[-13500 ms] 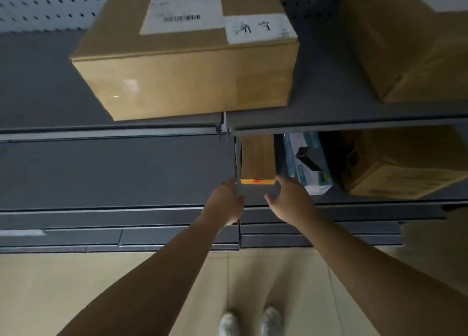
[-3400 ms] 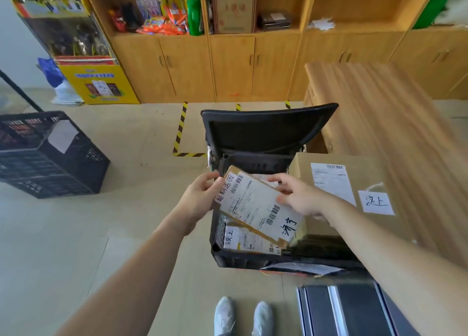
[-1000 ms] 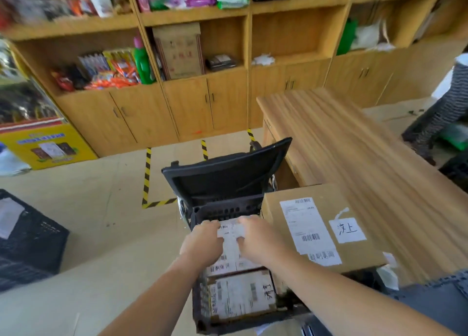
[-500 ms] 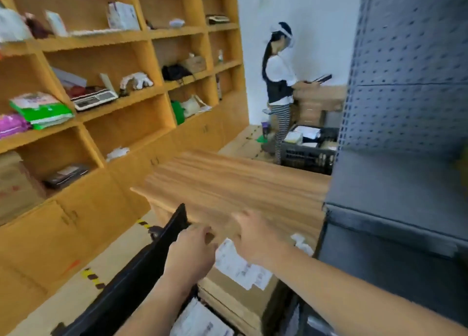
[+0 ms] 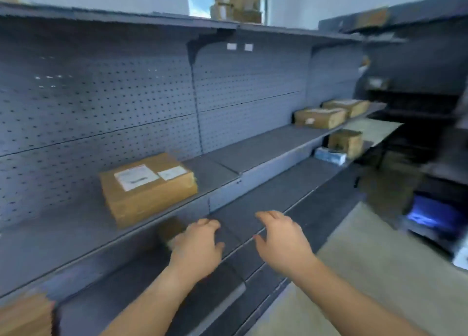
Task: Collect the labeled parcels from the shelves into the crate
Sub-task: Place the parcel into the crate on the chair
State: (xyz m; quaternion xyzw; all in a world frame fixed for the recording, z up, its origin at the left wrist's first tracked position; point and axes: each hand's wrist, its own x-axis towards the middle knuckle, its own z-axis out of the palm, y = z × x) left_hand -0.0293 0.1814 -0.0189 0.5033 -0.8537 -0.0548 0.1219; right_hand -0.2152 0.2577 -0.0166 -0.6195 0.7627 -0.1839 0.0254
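**A:** so are you actually holding anything rn?

**B:** nope. Your left grip and right grip both hang over the front edge of the lower shelf, fingers loosely curled, nothing in either.

**A:** and your parcels?

**B:** The nearest labeled parcel sits at the front edge of the middle shelf, up-left of your left grip. A second parcel and a third parcel sit at that shelf's far right end. There's also a blurry small box just past your left fingers.

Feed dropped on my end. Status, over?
Left grip, right grip open, empty, at lower shelf. Labeled parcel on shelf above, untouched. Nothing in the way.
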